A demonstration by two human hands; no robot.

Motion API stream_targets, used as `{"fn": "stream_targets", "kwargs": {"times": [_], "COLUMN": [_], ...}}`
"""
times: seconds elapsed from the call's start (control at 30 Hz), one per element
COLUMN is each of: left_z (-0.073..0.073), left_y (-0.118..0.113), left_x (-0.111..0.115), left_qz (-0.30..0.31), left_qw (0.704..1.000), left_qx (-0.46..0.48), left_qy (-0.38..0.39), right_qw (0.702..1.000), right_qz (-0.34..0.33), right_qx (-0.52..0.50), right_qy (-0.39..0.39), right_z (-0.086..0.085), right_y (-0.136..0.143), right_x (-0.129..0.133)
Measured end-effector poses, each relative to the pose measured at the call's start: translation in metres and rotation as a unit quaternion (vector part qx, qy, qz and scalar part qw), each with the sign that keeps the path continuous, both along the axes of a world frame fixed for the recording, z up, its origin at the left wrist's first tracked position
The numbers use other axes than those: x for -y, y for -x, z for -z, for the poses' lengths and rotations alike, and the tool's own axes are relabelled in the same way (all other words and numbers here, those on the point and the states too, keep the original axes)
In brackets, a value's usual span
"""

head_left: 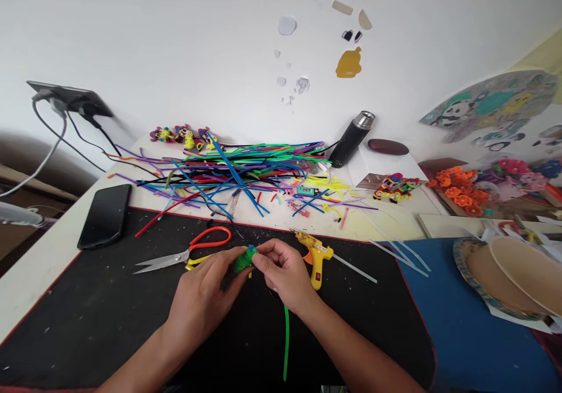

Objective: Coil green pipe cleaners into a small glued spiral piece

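Between my two hands is a small green coil of pipe cleaner (244,260) with a bit of blue at its top. My left hand (205,283) is closed around its left side. Fingers and thumb of my right hand (281,270) pinch its right edge. A long green pipe cleaner end (287,343) hangs below my right hand. Scissors (188,253) with red and yellow handles lie open just left of my hands, partly hidden by the left one. To the right of my right hand lies a yellow glue gun (317,258) with a glue stick in its back.
A heap of coloured pipe cleaners (246,167) runs along the back. A phone (105,216) lies at the left. A black flask (353,138) leans by a white box (381,167). Small figures (184,137) line the wall. Round baskets (492,282) stand at the right.
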State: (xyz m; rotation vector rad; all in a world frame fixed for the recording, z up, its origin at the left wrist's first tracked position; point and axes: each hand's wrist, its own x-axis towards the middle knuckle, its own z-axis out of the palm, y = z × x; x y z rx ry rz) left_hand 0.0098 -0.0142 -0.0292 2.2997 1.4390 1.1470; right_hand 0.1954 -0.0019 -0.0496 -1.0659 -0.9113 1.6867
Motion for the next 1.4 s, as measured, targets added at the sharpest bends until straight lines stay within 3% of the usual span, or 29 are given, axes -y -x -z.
{"fn": "stream_targets", "kwargs": {"times": [0.17,0.43,0.87,1.0,1.17,1.4], "left_z": [0.0,-0.006,-0.005,-0.008,-0.012,-0.011], "left_y": [-0.001,-0.004,0.001,0.0,-0.002,-0.003], "left_x": [-0.003,-0.005,-0.007,-0.012,-0.016,-0.018], "left_qz": [-0.004,-0.021,-0.069,-0.067,-0.041,-0.024], "left_qw": [0.998,0.989,0.975,0.945,0.873,0.827], "left_qx": [-0.049,0.067,0.099,0.18,0.311,0.376], "left_qy": [-0.043,0.126,0.187,0.264,0.374,0.418], "right_qw": [1.0,1.0,0.999,0.999,1.0,1.0], "right_qz": [-0.001,-0.006,-0.033,-0.037,-0.029,-0.026], "right_qx": [-0.008,-0.02,-0.02,-0.02,-0.012,-0.012], "right_qy": [0.001,0.016,0.025,0.017,0.006,0.002], "right_z": [-0.001,-0.002,-0.009,-0.01,-0.01,-0.015], "right_y": [0.002,0.005,0.01,0.01,0.011,0.012], "right_x": [-0.001,-0.001,-0.003,-0.003,-0.002,-0.002]}}
